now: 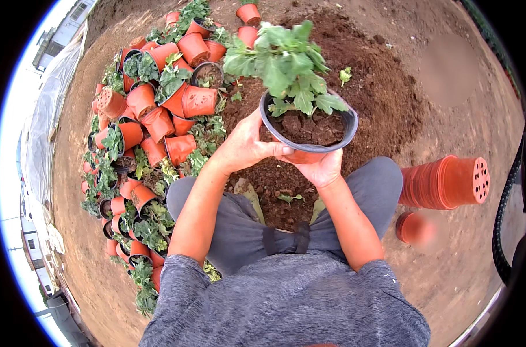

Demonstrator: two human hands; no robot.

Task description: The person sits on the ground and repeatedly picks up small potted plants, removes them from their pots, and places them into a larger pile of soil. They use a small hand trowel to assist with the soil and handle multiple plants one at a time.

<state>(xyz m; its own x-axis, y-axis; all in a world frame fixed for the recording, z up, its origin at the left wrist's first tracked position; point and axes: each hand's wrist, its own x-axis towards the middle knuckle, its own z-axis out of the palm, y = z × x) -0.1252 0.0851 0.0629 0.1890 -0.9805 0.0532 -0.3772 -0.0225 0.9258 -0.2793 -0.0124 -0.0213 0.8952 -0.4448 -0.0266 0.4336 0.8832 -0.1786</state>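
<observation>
Between my two hands is a potted plant (295, 72), leafy and green, in an orange pot with a dark inner rim. Brown soil (312, 128) fills the pot to a little below its rim. My left hand (248, 141) grips the pot's left side, thumb on the near wall and the other fingers mostly hidden. My right hand (321, 168) cups the pot from below on the near right, its fingertips out of sight under it. The pot is held above a heap of loose dark soil (384, 98), its opening tilted toward me.
To my left lies a big pile of tipped orange pots (158, 124) with leafy plants. A stack of nested orange pots (430, 182) lies on its side to my right, beside a smaller orange pot (410, 227). A black ribbed hose (500, 231) runs along the far right.
</observation>
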